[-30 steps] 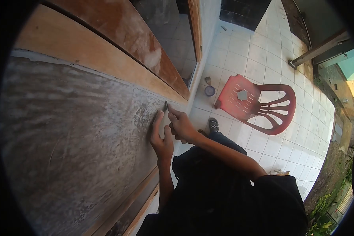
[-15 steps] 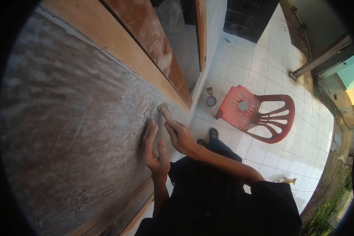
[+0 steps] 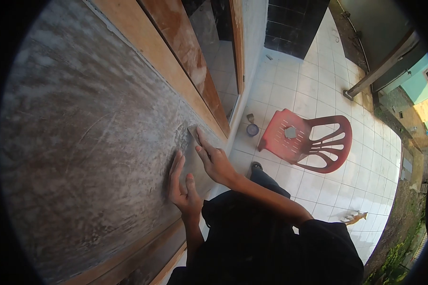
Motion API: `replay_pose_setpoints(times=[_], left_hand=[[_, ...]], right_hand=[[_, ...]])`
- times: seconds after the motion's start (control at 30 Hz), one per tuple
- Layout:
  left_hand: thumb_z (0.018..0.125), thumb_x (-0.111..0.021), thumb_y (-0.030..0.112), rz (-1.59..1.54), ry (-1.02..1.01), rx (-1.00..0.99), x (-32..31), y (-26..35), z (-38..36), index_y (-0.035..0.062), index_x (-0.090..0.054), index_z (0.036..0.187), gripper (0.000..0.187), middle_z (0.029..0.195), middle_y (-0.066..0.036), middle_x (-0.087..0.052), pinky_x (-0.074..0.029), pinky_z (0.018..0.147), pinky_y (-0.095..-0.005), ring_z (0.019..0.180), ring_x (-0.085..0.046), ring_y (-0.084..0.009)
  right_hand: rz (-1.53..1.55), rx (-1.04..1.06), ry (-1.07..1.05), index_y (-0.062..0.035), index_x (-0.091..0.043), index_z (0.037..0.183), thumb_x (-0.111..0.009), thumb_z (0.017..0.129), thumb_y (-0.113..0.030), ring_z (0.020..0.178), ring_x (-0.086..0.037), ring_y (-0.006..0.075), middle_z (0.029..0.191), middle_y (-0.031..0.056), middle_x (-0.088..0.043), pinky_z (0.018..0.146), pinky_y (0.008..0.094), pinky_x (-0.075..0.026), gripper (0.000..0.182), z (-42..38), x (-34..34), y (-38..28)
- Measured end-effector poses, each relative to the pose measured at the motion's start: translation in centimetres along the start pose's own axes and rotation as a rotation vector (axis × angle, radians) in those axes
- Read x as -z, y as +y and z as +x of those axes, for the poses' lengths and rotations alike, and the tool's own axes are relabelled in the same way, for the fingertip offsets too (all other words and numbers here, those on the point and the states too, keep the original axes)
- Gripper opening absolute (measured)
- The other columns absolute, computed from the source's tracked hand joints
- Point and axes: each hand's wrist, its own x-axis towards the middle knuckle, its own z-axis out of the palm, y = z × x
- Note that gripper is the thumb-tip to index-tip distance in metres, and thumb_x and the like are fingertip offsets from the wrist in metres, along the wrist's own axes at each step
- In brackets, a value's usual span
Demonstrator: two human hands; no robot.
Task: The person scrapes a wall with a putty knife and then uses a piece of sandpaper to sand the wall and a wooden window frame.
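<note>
My right hand (image 3: 216, 164) is closed around a putty knife (image 3: 193, 134), its blade against a grey-brown wooden panel (image 3: 100, 142) smeared with whitish filler. Its fingers reach forward along the tool and partly cover it. Beside and below it, my left hand (image 3: 182, 187) holds nothing. The left fingers point up along the panel with the thumb apart, and the finger side is at the panel's surface. A darker rough patch shows on the panel just left of the blade.
A red plastic chair (image 3: 281, 137) with a grey piece (image 3: 290, 132) on its seat stands on white tiles (image 3: 276, 80). Near it are a small round container (image 3: 252, 129) and a flat brush-like tool (image 3: 250, 118). An orange-and-white cat (image 3: 355, 217) is at right. A wooden frame (image 3: 166, 47) borders the panel.
The right hand's index finger now stretches further along the putty knife, whose blade has shifted slightly left and tilted. My left hand stays nearly in place. More of the cat shows.
</note>
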Motion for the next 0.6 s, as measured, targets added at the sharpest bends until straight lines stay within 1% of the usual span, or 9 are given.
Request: replay_pose_setpoints(times=[0.1, 0.23, 0.3, 0.33, 0.4, 0.43, 0.5, 0.53, 0.6], left_hand=[[0.084, -0.044, 0.003, -0.013, 0.003, 0.025, -0.1, 0.1, -0.1, -0.0113, -0.051, 0.124, 0.043, 0.129, -0.025, -0.053, -0.035, 0.107, -0.0463, 0.124, -0.049, -0.0352], [0.085, -0.045, 0.004, -0.015, 0.01, 0.051, 0.0, 0.3, -0.3, -0.0111, -0.051, 0.124, 0.042, 0.129, -0.024, -0.053, -0.033, 0.108, -0.0463, 0.124, -0.049, -0.0344], [0.086, -0.045, 0.004, -0.036, 0.012, 0.039, -0.3, 0.2, 0.0, -0.011, -0.05, 0.125, 0.042, 0.13, -0.024, -0.053, -0.033, 0.108, -0.0462, 0.125, -0.048, -0.0341], [0.086, -0.045, 0.004, -0.033, 0.01, 0.036, -0.2, -0.1, 0.0, -0.0109, -0.05, 0.125, 0.042, 0.13, -0.024, -0.053, -0.033, 0.108, -0.0461, 0.125, -0.048, -0.034], [0.086, -0.045, 0.004, -0.029, 0.007, 0.037, -0.2, -0.3, -0.1, -0.0107, -0.05, 0.125, 0.042, 0.13, -0.024, -0.053, -0.033, 0.108, -0.0461, 0.125, -0.048, -0.0339], [0.085, -0.044, 0.004, -0.028, 0.005, 0.037, -0.2, -0.3, -0.1, -0.0108, -0.051, 0.124, 0.042, 0.13, -0.024, -0.053, -0.033, 0.108, -0.046, 0.125, -0.048, -0.034], [0.085, -0.044, 0.003, -0.023, -0.004, 0.039, -0.1, -0.4, -0.2, -0.0109, -0.051, 0.124, 0.042, 0.13, -0.024, -0.053, -0.032, 0.108, -0.046, 0.125, -0.048, -0.034], [0.086, -0.044, 0.003, -0.013, 0.007, 0.025, -0.1, -0.5, -0.2, -0.0105, -0.051, 0.124, 0.041, 0.129, -0.025, -0.054, -0.035, 0.107, -0.0454, 0.123, -0.05, -0.0348], [0.086, -0.044, 0.003, -0.005, 0.015, 0.008, -0.2, -0.6, 0.0, -0.01, -0.052, 0.123, 0.04, 0.127, -0.025, -0.054, -0.038, 0.105, -0.0448, 0.121, -0.052, -0.0356]], right_hand=[[-0.051, 0.008, 0.035, -0.008, -0.02, 0.149, -0.042, 0.101, -0.025, 0.107, -0.053, 0.0488, 0.105, 0.0347, -0.058, 0.09, 0.0403, -0.043, 0.055, 0.3, -0.2, 0.1], [-0.078, 0.013, 0.114, -0.0067, -0.021, 0.148, -0.04, 0.101, -0.027, 0.11, -0.051, 0.0484, 0.11, 0.0357, -0.056, 0.092, 0.042, -0.042, 0.054, 0.8, -0.5, 1.0], [-0.188, 0.127, 0.094, -0.0047, -0.022, 0.147, -0.039, 0.101, -0.03, 0.111, -0.05, 0.0484, 0.112, 0.0358, -0.055, 0.093, 0.0429, -0.041, 0.055, 0.1, -0.6, 1.0], [-0.192, 0.13, 0.102, -0.0047, -0.022, 0.147, -0.039, 0.101, -0.03, 0.111, -0.05, 0.0484, 0.112, 0.0358, -0.055, 0.093, 0.0429, -0.041, 0.055, 0.4, -0.4, 0.8], [-0.11, -0.03, 0.089, -0.0034, -0.023, 0.147, -0.04, 0.101, -0.033, 0.114, -0.05, 0.047, 0.114, 0.0353, -0.055, 0.095, 0.0417, -0.04, 0.057, 1.1, -0.2, 0.2], [-0.109, -0.032, 0.089, -0.0034, -0.023, 0.147, -0.04, 0.101, -0.033, 0.114, -0.05, 0.047, 0.114, 0.0353, -0.055, 0.095, 0.0417, -0.04, 0.057, 1.4, 0.2, -0.2], [0.109, -0.308, -0.055, -0.0034, -0.026, 0.146, -0.04, 0.1, -0.038, 0.136, -0.035, 0.0308, 0.137, 0.0296, -0.043, 0.108, 0.0345, -0.029, 0.059, 1.7, 1.2, -1.1], [0.114, -0.307, -0.05, -0.0034, -0.026, 0.146, -0.04, 0.1, -0.038, 0.136, -0.035, 0.0308, 0.137, 0.0296, -0.043, 0.108, 0.0345, -0.029, 0.059, 1.4, 1.4, -1.6], [0.043, -0.292, -0.133, -0.0012, -0.025, 0.146, -0.04, 0.1, -0.04, 0.127, -0.045, 0.0276, 0.133, 0.0286, -0.049, 0.104, 0.0348, -0.033, 0.062, 1.0, 1.9, -2.4]])
